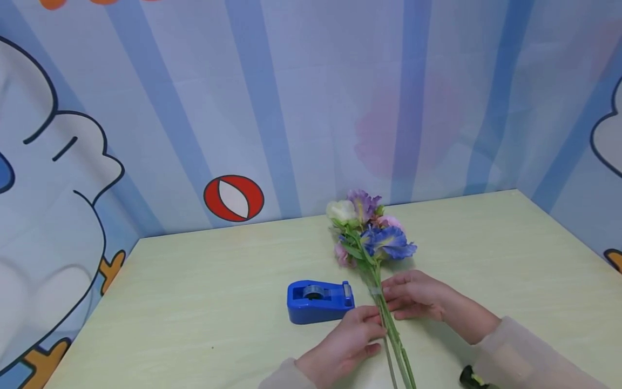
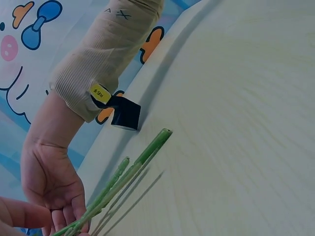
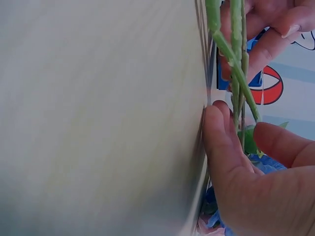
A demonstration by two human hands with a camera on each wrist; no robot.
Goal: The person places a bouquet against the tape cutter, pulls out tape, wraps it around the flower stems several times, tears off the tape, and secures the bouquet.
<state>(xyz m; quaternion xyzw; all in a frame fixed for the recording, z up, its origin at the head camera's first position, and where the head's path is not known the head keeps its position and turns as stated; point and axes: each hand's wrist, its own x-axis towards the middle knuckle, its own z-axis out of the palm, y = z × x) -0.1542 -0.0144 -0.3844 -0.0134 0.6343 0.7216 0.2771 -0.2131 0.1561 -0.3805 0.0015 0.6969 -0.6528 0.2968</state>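
Observation:
A bouquet (image 1: 386,243) of artificial-looking blue, purple, pink and white flowers lies with its heads away from me. Clear tape (image 1: 376,290) crosses its green stems (image 2: 115,186). My left hand (image 1: 347,340) grips the stems below the tape, some fingertips hidden behind them. On the other side, my right hand (image 1: 420,297) touches the stems near the tape; in the right wrist view its fingers (image 3: 216,132) are nearly straight, with the thumb apart and stems between. A blue tape dispenser (image 1: 319,302) with a roll in it stands left of the bouquet.
The pale yellow table (image 1: 204,302) meets a blue striped backdrop (image 1: 311,108) at its far edge. A small dark object with green (image 1: 471,376) lies by my right sleeve (image 1: 520,356), partly cut off. A black wrist strap (image 2: 126,113) hangs from that sleeve.

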